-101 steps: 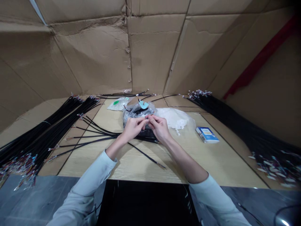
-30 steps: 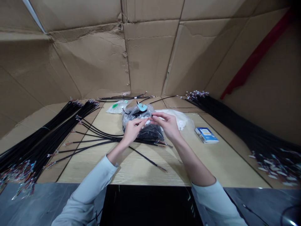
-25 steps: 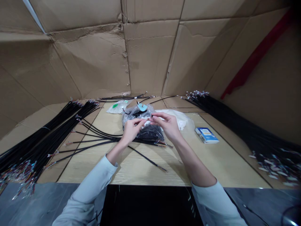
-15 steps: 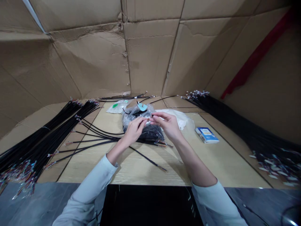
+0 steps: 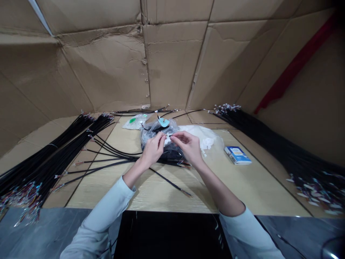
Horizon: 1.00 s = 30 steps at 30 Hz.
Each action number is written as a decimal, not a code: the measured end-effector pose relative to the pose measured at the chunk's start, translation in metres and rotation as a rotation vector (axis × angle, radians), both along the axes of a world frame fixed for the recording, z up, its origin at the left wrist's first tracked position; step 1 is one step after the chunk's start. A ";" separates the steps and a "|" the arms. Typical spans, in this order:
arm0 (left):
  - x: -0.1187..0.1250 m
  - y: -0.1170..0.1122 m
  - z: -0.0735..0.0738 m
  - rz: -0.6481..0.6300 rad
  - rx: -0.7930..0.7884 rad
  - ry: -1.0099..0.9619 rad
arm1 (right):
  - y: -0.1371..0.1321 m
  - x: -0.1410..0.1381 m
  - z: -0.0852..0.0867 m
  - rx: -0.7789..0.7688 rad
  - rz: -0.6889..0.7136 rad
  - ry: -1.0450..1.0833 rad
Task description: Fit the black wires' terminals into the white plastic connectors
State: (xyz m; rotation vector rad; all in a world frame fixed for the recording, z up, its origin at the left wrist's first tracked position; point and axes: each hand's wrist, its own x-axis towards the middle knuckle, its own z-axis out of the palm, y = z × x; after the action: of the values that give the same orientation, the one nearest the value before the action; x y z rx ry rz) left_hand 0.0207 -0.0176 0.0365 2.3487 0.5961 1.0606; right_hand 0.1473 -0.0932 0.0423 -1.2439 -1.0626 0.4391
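My left hand and my right hand meet over the middle of the wooden table, fingertips pinched together on a small white part that I cannot make out clearly. Right beneath them lies a clear plastic bag of black cables. A thin black cable runs from under my left hand toward the table's front edge. A pile of small white connectors in clear plastic lies just right of my right hand.
Long bundles of black cables lie along the left and right sides. Several loose cables fan out at centre left. A blue and white box sits at the right, a small bag with a green label at the back. Cardboard walls enclose the table.
My right hand has drawn slightly left and down toward my left hand. Both hands stay pinched together over the bag. The loose cables have not moved.
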 end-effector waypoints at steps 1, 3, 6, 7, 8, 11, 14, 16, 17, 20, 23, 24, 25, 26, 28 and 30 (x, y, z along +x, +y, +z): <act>0.000 0.000 0.000 -0.004 -0.002 0.005 | 0.000 -0.002 -0.001 0.002 -0.007 0.016; 0.000 0.000 -0.001 -0.012 -0.001 0.018 | 0.001 -0.004 -0.004 0.003 -0.005 0.039; 0.000 0.000 -0.003 -0.027 0.002 0.026 | 0.003 -0.006 -0.007 0.011 0.002 0.052; 0.001 0.001 -0.004 -0.031 0.003 0.025 | 0.003 -0.006 -0.007 0.013 0.002 0.056; 0.001 0.001 -0.004 -0.034 0.004 0.023 | 0.004 -0.006 -0.008 0.016 0.002 0.062; 0.001 0.001 -0.004 -0.040 -0.002 0.030 | 0.004 -0.005 -0.008 0.029 0.014 0.090; 0.001 0.002 -0.003 -0.055 -0.035 0.044 | 0.005 -0.005 -0.007 0.046 0.028 0.112; 0.001 0.003 -0.002 -0.072 -0.064 0.045 | 0.006 -0.006 -0.006 0.051 0.030 0.116; 0.001 0.003 -0.002 -0.082 -0.077 0.046 | 0.006 -0.006 -0.007 0.053 0.029 0.118; 0.002 0.004 -0.002 -0.114 -0.119 0.051 | 0.007 -0.006 -0.010 0.060 0.016 0.104; 0.003 0.006 -0.004 -0.133 -0.160 0.056 | 0.006 -0.007 -0.014 0.070 -0.024 0.025; 0.003 0.006 -0.004 -0.136 -0.169 0.056 | 0.005 -0.007 -0.014 0.072 -0.042 -0.022; 0.003 0.007 -0.005 -0.137 -0.174 0.056 | 0.004 -0.007 -0.015 0.076 -0.062 -0.071; 0.003 0.007 -0.005 -0.136 -0.173 0.054 | 0.004 -0.007 -0.015 0.079 -0.078 -0.116; 0.003 0.007 -0.005 -0.134 -0.154 0.058 | 0.003 -0.006 -0.014 0.077 -0.092 -0.160; 0.002 0.006 -0.004 -0.128 -0.128 0.070 | 0.003 -0.005 -0.013 0.062 -0.079 -0.142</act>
State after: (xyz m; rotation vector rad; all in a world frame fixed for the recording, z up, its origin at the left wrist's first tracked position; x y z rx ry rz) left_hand 0.0232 -0.0116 0.0321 2.2870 0.5160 0.8610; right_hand 0.1424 -0.0899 0.0291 -1.2714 -1.1342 0.2592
